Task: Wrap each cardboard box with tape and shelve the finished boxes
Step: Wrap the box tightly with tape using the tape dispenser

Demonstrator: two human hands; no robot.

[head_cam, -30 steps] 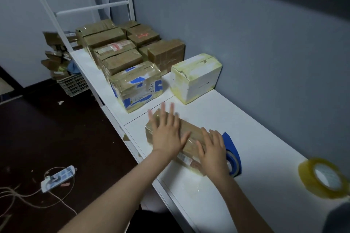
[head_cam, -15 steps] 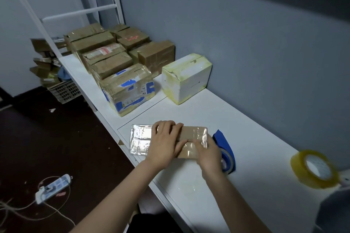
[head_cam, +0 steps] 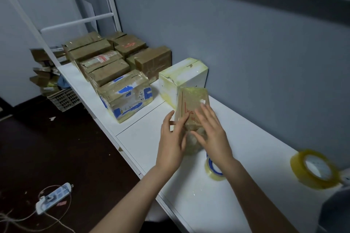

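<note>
A small flat cardboard box [head_cam: 191,100], glossy with tape and marked in red, stands on end just above the white shelf top [head_cam: 246,149]. My left hand [head_cam: 171,138] grips its lower left edge, thumb in front. My right hand [head_cam: 212,134] presses straight fingers against its front face. The box's top overlaps a white box [head_cam: 181,73] behind it. A tape roll with a blue core [head_cam: 213,171] lies by my right wrist. A larger yellowish tape roll [head_cam: 314,168] sits at the far right.
Taped boxes fill the shelf's far left: one with blue patches [head_cam: 128,98] and several brown ones [head_cam: 102,62]. On the dark floor lie a plastic basket [head_cam: 64,98] and a power strip [head_cam: 55,196] with cables. White frame posts [head_cam: 111,5] rise behind.
The small box lay flat on the shelf under both palms, was turned over, and now stands on end, lifted toward the white box. The camera has moved closer.
</note>
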